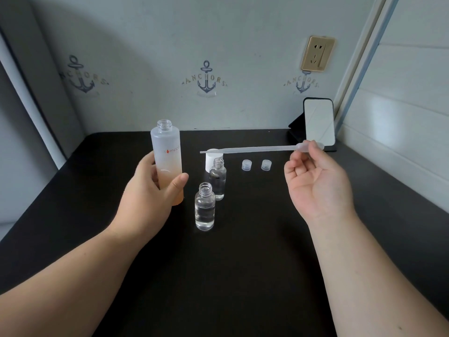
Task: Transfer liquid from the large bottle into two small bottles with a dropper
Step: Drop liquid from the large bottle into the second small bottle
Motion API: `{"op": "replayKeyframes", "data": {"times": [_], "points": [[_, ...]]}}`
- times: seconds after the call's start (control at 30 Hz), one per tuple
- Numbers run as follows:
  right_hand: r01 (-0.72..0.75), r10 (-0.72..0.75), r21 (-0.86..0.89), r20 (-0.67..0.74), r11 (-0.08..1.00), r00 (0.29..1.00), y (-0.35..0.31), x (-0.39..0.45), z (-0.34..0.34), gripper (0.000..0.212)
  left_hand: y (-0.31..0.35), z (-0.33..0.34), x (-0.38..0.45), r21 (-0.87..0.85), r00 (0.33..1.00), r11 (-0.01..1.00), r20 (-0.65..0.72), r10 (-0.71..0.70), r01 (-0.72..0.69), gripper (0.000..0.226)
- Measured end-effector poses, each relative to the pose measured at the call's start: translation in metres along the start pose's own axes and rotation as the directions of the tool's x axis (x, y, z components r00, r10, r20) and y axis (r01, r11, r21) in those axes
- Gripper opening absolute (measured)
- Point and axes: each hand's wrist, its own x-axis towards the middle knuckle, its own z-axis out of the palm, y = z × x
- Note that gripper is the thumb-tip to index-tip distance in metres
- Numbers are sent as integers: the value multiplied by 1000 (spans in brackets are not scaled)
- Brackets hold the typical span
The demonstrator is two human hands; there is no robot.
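Observation:
My left hand (148,193) grips the lower part of the large frosted bottle (166,152), which stands upright and uncapped on the black table (243,263). My right hand (318,181) pinches the bulb end of a clear plastic dropper (255,149), held level with its tip pointing left above the small bottles. Two small clear bottles stand open between my hands: the near one (204,207) and the far one (218,180), each partly filled with clear liquid.
A white cap (211,161) stands behind the far small bottle. Two small clear caps (246,165) (266,164) lie to the right of it. A phone (318,124) leans on a stand at the back right corner, below a wall socket (317,53).

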Motion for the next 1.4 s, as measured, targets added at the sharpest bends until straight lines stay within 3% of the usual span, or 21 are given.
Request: {"op": "replayKeyframes", "data": {"times": [0.1,0.23,0.53,0.67,0.87,1.13,1.4], "points": [[4,-4,5,5,1000,1000,1,0,0,9,-1,0,0,39,1000,999,-16,-4,5,43],[29,-29,18,11,999,1000,1,1,-1,4,2,-2,-4,-1,1000,1000,9,29,-29,29],[47,-46,-23,15,999,999,-1,0,0,20,12,-3,-8,39,994,994,30,104,-105,45],[78,-78,-71,7,994,997,-2,0,0,11,9,-4,-7,77,993,990,33,115,-118,46],[128,-128,-127,5,984,992,-4,0,0,17,6,-4,-6,209,986,964,2,169,-166,51],[148,-88,-278,218,949,972,3,-6,4,28,9,-2,-9,293,973,930,5,231,-223,59],[156,-3,-500,294,852,956,15,-15,12,17,11,0,-10,316,965,915,17,260,-252,60]]}}
